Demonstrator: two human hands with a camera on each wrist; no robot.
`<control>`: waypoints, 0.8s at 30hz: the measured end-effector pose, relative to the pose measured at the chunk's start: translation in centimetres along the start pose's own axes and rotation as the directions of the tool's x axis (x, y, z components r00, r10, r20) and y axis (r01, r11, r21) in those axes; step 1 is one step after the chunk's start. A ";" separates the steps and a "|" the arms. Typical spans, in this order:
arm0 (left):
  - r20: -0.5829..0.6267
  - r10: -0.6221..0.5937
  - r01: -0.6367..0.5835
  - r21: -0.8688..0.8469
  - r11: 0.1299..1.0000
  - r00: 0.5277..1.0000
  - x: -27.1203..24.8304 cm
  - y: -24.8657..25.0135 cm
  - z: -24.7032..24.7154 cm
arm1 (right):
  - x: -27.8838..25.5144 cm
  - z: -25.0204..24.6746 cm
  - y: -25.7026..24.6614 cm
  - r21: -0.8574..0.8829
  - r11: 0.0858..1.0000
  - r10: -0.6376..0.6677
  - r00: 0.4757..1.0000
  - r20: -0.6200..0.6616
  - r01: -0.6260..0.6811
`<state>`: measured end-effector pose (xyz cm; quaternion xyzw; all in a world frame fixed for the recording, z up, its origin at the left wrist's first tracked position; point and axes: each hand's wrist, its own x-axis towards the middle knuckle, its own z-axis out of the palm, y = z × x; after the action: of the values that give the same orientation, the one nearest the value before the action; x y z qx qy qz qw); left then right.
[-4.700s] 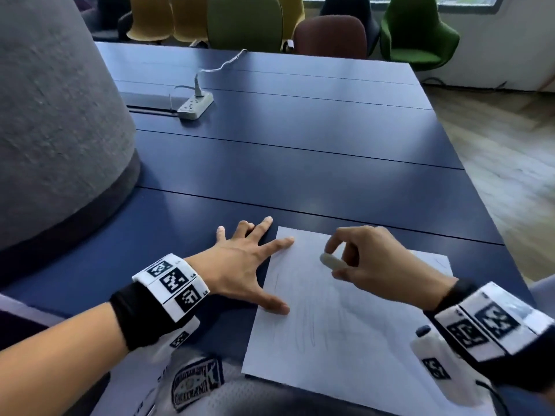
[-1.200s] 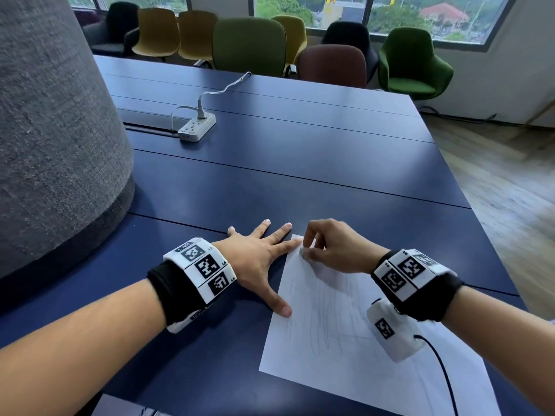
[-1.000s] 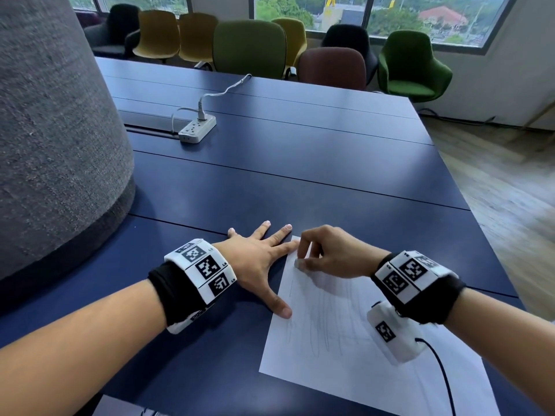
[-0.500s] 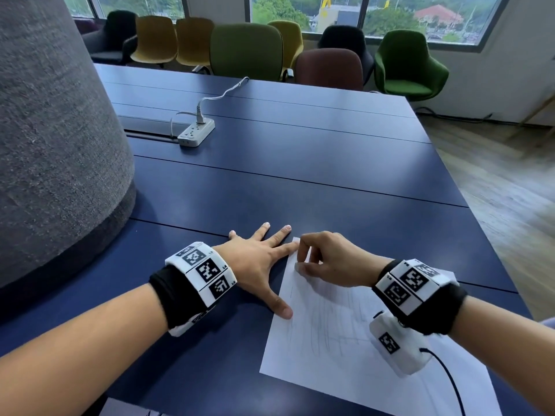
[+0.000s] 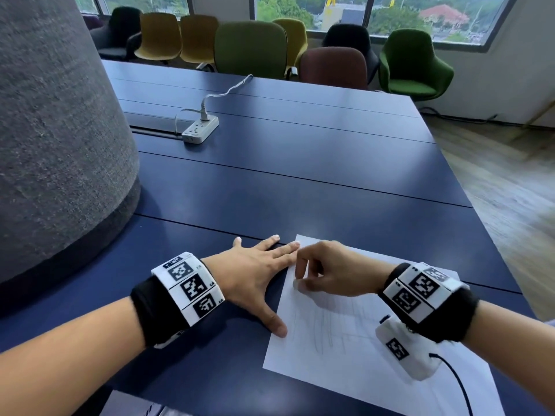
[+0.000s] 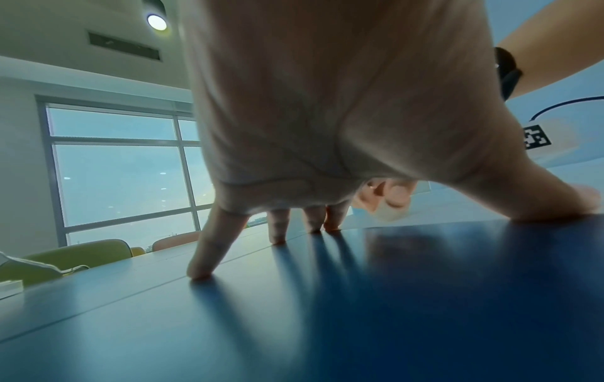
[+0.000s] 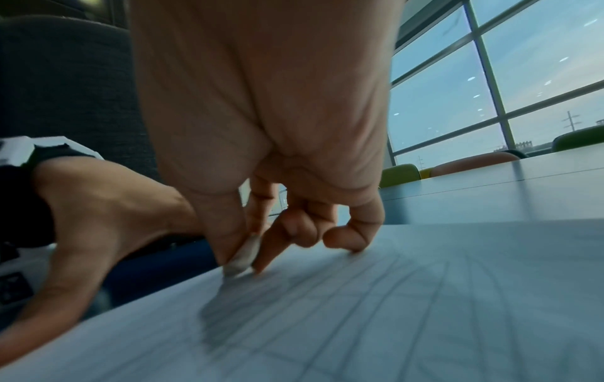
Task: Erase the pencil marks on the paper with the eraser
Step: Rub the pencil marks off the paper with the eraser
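Room: meeting room with windows along the far wall and a row of upholstered chairs (image 5: 250, 45) in green, mustard, maroon and black behind a dark blue bench (image 5: 300, 163)
Bench, far part: white power strip (image 5: 200, 132) with one cable plugged in; grey felt-covered column (image 5: 57, 121) at the left
Paper: white sheet of paper (image 5: 354, 364) lying flat at the near right of the bench, bearing faint pencil marks (image 5: 327, 328) as long strokes
Left hand: left hand (image 5: 258, 274) spread flat, fingers straight and released; index tip and thumb tip lie on the paper's left edge, the other fingers on the bare bench
Right hand: right hand (image 5: 327, 274) with fingers curled, thumb and forefinger pinching the eraser (image 7: 243, 257)
Eraser: small, pale, its lower end touching the paper near the sheet's upper left part, just beside the left hand
Containers: cannot tell of any in view
Head view only: whole sheet, both marker wristbands, power strip, chairs
Right wrist view only: the eraser's contact with the paper, curled ring and little fingers resting on the sheet, pencil strokes blurred
Left wrist view only: underside of the left palm arched above the bench, fingertips (image 6: 199, 274) down, ceiling lamp overhead
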<state>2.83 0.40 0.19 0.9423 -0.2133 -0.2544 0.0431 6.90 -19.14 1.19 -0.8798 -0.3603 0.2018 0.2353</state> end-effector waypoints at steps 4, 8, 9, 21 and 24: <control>-0.005 -0.003 0.003 0.011 1.000 1.000 0.0 0.1 0.0 | 0.1 0.5 0.4 0.034 0.999 0.041 0.993 -0.114 -0.038; 0.002 -0.019 0.019 0.020 1.000 1.000 0.0 0.2 -0.1 | -0.9 1.0 -0.5 0.068 0.997 -0.051 0.998 0.041 0.048; 0.005 -0.018 0.018 0.018 1.000 1.000 0.0 0.2 -0.2 | -0.7 0.7 -0.4 0.036 0.999 -0.042 0.998 0.039 0.041; 0.012 -0.050 0.050 0.005 0.999 0.999 -0.1 0.6 -0.3 | -0.6 0.0 -0.2 -0.022 1.000 -0.007 1.000 0.028 0.007; 0.011 -0.061 0.061 0.004 0.998 0.998 -0.1 0.7 -0.4 | 0.0 -0.4 0.8 -0.053 0.997 0.059 0.995 -0.086 -0.063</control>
<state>2.72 -0.17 0.71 0.9470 -0.1852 -0.2603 0.0324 7.56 -19.71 1.10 -0.9044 -0.3285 0.1615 0.2194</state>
